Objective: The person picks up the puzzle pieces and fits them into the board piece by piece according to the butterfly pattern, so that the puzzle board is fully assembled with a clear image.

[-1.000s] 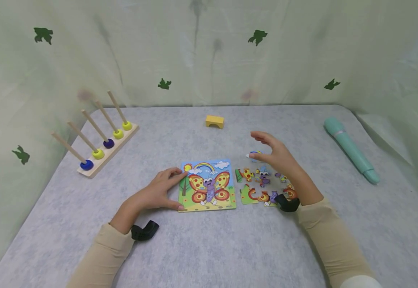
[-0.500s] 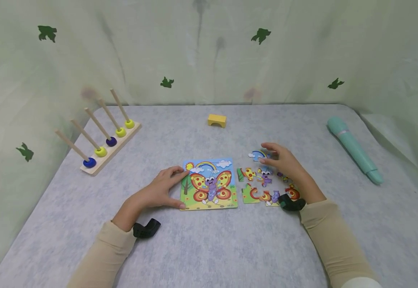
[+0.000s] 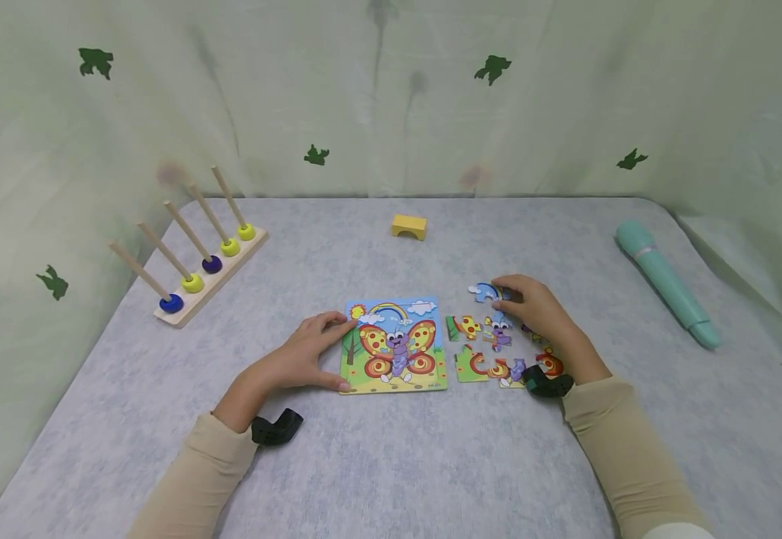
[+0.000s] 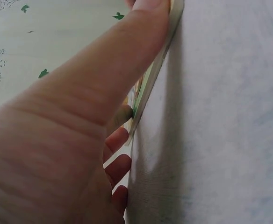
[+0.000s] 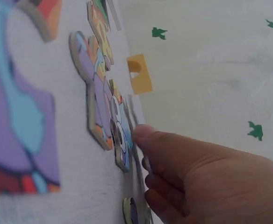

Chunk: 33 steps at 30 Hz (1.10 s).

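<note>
A square picture puzzle board (image 3: 397, 345) with a butterfly, sun and rainbow lies flat on the table. My left hand (image 3: 301, 353) rests along its left side, thumb at the near corner and index finger by the sun, fingers spread and fairly straight. In the left wrist view the thumb (image 4: 127, 51) crosses close over the board's edge. My right hand (image 3: 535, 303) pinches a blue rainbow puzzle piece (image 3: 482, 292) between thumb and fingers, beyond the other pieces. Between that hand and the board lie several loose pieces, including a butterfly-face piece (image 3: 499, 332) and a green corner piece (image 3: 469, 365).
Toward the back stands a yellow arched block (image 3: 408, 227). A wooden peg stand (image 3: 211, 281) with blue and yellow rings is on the left. On the far right lies a teal microphone-shaped toy (image 3: 667, 284). A pale curtain (image 3: 391, 97) hangs behind the table.
My right hand has come down from above the rainbow piece, and its spread fingers have closed on that piece. The left hand stays at the board.
</note>
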Motion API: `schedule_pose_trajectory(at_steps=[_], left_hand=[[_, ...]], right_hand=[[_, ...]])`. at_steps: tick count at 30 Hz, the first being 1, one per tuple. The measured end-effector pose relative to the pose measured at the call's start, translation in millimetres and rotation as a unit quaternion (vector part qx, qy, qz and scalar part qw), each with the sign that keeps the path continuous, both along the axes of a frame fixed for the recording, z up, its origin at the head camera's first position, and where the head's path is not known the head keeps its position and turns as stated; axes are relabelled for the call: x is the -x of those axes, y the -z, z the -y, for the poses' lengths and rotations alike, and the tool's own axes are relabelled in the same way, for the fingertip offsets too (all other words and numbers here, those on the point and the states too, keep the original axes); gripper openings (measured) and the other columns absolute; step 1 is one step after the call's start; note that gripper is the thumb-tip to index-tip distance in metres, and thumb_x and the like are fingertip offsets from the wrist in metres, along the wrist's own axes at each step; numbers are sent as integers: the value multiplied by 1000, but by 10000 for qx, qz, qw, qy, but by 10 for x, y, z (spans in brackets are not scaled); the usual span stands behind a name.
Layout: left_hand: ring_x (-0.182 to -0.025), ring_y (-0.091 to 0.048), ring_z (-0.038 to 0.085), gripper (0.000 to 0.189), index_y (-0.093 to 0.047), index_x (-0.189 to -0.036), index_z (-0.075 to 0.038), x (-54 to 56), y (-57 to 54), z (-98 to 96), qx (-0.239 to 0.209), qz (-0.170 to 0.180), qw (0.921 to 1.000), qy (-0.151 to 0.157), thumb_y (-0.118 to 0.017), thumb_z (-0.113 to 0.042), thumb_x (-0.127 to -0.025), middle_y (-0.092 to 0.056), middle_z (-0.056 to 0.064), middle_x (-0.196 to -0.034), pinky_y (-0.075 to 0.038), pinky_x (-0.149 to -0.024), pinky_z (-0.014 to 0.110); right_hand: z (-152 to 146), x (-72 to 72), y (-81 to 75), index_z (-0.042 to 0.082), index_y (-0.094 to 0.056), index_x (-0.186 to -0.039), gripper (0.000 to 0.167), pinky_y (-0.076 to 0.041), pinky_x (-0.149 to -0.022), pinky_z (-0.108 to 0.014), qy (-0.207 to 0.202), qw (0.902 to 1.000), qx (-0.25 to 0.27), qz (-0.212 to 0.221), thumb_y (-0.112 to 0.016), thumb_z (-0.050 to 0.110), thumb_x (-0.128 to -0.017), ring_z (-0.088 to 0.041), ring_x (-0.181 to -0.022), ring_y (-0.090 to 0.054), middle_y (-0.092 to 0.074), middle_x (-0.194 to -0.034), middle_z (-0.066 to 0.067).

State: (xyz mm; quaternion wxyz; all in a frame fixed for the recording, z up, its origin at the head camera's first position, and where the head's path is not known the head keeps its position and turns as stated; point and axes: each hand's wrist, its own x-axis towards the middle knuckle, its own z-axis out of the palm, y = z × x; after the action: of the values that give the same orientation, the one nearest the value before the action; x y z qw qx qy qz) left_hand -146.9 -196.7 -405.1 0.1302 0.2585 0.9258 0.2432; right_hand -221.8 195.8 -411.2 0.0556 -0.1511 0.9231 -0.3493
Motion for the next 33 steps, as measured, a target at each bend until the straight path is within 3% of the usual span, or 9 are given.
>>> schedule_pose_trajectory(at_steps=[8,16,19,23,28,33], left_hand=[[-129,-13,28,103,-25,-143,-16,11,20,11,35,17,10000,2,-69,-62,-63,-20,7,-142,-20,-100,50],[-128,-15,27,98,-27,-143,-17,9,13,6,44,-10,10000,-24,-66,-64,-65,-22,7,-141,-20,-100,49],[-127,-18,29,91,-30,-142,-16,16,27,0,20,-125,9999,-27,-63,-61,-71,-25,7,-140,-21,-100,50],[-126,-22,29,78,-33,-141,-16,28,54,-14,37,-321,9994,-77,-59,-56,-78,-29,8,-137,-22,-99,49],[-126,-24,30,70,-35,-139,-13,36,61,-56,90,-563,9984,-28,-56,-50,-83,-29,7,-141,-21,-101,47],[-127,-26,30,67,-35,-139,-12,34,47,-86,316,-759,9966,0,-54,-48,-86,-29,4,-143,-19,-102,47]], right_hand=[[163,-106,-257,6,-52,-126,45,-33,-94,-49,-217,9975,196,-638,-60,26,-86,-32,-117,-41,-45,-130,-13],[561,-327,-489,3,-54,-124,42,-39,-90,-43,-889,9858,586,-1300,-62,19,-86,-26,-112,-46,-48,-125,-11],[735,-390,-484,2,-54,-123,41,-40,-90,-40,-1142,9820,672,-1342,-62,16,-86,-25,-112,-46,-48,-124,-11],[959,-423,-410,3,-55,-123,39,-40,-91,-38,-1359,9837,559,-1039,-61,17,-87,-24,-115,-44,-49,-123,-11],[1157,-402,-273,5,-56,-122,37,-40,-91,-35,-1507,9863,150,-648,-60,19,-87,-22,-113,-45,-49,-122,-9],[1262,-343,-164,5,-55,-122,38,-40,-91,-36,-1746,9821,-152,-684,-60,19,-88,-23,-114,-44,-49,-123,-10]])
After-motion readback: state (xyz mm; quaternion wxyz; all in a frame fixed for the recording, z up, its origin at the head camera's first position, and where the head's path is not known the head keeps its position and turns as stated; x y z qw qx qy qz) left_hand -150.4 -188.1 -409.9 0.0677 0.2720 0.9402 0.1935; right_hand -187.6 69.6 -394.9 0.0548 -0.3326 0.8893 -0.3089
